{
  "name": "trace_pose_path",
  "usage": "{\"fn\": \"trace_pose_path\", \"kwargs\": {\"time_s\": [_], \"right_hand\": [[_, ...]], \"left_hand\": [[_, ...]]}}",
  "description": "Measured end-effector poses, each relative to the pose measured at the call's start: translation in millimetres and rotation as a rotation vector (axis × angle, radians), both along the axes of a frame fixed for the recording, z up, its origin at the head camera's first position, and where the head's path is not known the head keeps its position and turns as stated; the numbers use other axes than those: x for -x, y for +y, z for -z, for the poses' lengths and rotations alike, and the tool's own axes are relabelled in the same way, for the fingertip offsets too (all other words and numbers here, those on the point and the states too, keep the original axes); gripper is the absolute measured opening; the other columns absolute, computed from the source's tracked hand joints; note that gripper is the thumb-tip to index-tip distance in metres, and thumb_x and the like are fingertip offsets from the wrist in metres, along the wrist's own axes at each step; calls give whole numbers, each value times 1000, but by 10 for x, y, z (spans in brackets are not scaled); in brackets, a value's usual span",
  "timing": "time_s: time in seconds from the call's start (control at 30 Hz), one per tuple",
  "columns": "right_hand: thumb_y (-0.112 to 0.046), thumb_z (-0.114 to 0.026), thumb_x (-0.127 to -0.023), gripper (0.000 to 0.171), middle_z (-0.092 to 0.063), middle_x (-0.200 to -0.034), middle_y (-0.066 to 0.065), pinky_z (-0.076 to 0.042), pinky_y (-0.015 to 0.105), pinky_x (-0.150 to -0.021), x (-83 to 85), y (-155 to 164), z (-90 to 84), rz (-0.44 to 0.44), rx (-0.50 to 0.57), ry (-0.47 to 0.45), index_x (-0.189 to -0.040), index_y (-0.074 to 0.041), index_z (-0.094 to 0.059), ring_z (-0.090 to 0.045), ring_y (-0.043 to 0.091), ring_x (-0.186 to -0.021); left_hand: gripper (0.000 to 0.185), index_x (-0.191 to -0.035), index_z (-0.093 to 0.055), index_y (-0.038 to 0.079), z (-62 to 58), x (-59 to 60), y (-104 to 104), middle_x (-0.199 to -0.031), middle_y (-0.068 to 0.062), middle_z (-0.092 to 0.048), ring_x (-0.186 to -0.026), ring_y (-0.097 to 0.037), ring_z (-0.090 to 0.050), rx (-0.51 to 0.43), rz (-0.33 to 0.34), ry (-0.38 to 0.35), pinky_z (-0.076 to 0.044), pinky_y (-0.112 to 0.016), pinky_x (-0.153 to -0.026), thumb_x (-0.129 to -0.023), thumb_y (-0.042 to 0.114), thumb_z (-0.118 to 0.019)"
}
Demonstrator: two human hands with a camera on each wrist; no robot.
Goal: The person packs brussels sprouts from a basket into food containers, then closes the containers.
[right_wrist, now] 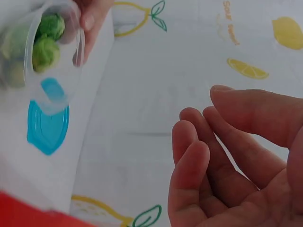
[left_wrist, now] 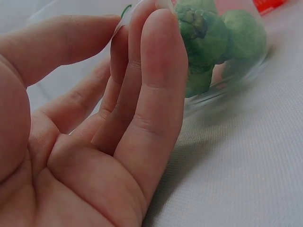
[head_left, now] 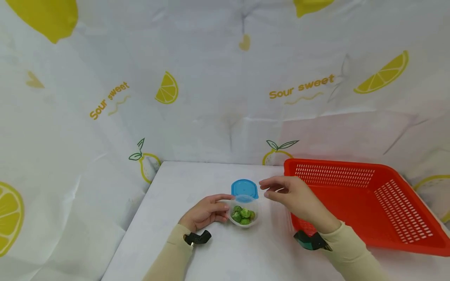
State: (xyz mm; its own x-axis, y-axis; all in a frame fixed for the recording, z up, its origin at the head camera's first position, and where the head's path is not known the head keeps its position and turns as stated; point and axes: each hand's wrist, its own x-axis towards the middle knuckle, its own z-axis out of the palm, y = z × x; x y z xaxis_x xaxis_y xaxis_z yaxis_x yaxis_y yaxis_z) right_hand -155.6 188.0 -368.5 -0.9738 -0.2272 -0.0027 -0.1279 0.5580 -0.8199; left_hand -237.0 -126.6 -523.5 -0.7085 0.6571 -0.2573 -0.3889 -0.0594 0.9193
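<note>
Left hand [head_left: 205,212] pinches the near-left rim of the clear cup [head_left: 245,214], mid-surface. Right hand [head_left: 291,195] hovers relaxed, holding nothing, beside the blue lid [head_left: 244,189]. Cup judged light, thin-walled, slippery; best held at the rim. Red basket [head_left: 365,203] lies right.

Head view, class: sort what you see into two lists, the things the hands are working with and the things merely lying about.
In use:
clear container of green sprouts, held by the left hand
blue lid, lying off behind it
right hand, hovering empty beside the lid

Lying about:
red basket
lemon-print cloth
white table
</note>
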Motion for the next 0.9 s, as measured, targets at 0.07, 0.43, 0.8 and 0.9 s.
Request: {"fn": "trace_pose_path", "kwargs": {"time_s": [0.07, 0.43, 0.8, 0.9], "right_hand": [[-27, -75, -103, 28, -77, -127, 2, -62, 32, -88, 48, 147, -66, 21, -29, -6, -131, -20, -78, -70, 22, -109], [-34, -72, -106, 41, -72, -142, 8, -59, 56, -108, 357, 924, 0, 83, -165, -49, -143, -17, -71, -64, 32, -130], [-36, -69, -107, 47, -63, -153, 16, -56, 62, -111, 670, 1376, 405, 61, -137, -169, -149, -17, -67, -57, 39, -140], [-35, -70, -106, 47, -63, -153, 17, -54, 63, -112, 732, 1448, 522, 63, -119, -186, -149, -17, -67, -56, 41, -141]], "left_hand": [[51, -156, -56, 10, 5, -2, -2, -92, -1, -72, -82, -11, -73, -2, -2, -4, -65, -26, -82, -106, 14, -69], [53, -156, -56, 9, 10, -6, 8, -93, -1, -72, -83, -12, -73, -22, -2, -13, -65, -26, -82, -106, 14, -70], [52, -157, -55, 10, 5, -10, 3, -93, -1, -72, -83, -11, -73, -13, -3, -20, -65, -26, -82, -107, 13, -67], [52, -157, -54, 9, 3, -5, 9, -93, -1, -71, -83, -11, -73, -16, 1, -17, -65, -26, -82, -107, 13, -67]]}}
